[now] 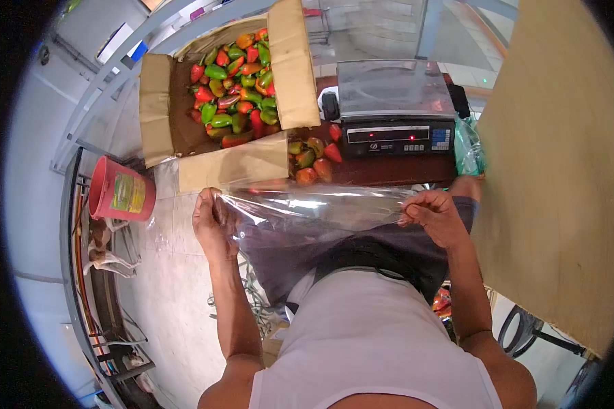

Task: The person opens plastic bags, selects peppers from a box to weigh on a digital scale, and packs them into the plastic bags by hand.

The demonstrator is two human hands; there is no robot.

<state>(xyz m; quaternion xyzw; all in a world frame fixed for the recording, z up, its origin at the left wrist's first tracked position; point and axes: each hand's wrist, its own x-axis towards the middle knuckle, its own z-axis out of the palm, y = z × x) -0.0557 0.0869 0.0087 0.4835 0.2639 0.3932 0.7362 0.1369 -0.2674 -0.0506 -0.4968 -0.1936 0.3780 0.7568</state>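
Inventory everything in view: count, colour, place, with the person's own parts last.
Table: 1, dark red-brown, ahead
Cardboard box: 1, brown, ahead left
Boxed peppers: dozens, red and green, inside it
Digital scale: 1, black, silvery platform, on table
Loose peppers: several, red to green, between box and scale
Plastic carrier bag: 1, green, right of scale
Bucket: 1, pink, left
Board: 1, tan, far right
Clear plastic bag: 1, transparent, above lap
Background clutter: uncounted
Tank top: 1, white, torso
Left hand: 1, bare, at bag's left end
Right hand: 1, bare, at its right end
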